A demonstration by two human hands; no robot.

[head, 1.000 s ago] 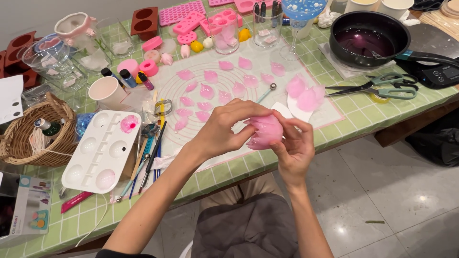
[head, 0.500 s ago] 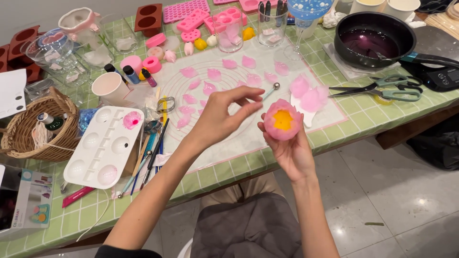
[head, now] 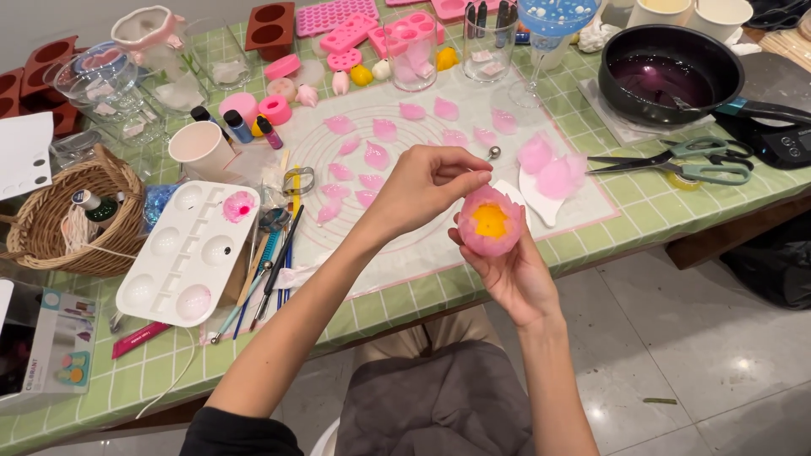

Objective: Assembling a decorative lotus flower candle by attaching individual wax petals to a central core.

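We see a white plastic paint palette [head: 187,253] far left on the green tiled tabletop [head: 642,203]. Our left hand [head: 422,190] hovers mid-frame, fingers [head: 473,176] pinched together just above the pink wax flower with yellow centre [head: 490,222], touching a petal edge maybe. Our right hand [head: 511,270] cups the flower, fingers wrapped under it, above the tabletop edge. Black pot [head: 672,72] far right.

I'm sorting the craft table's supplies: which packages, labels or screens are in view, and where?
Cardboard box: near left table corner, flat, white and dark with colourful pictures.
Digital scale: far right beside the black pan, dark, with a small screen.
Small bottles: behind the paper cup, dark, with coloured labels.
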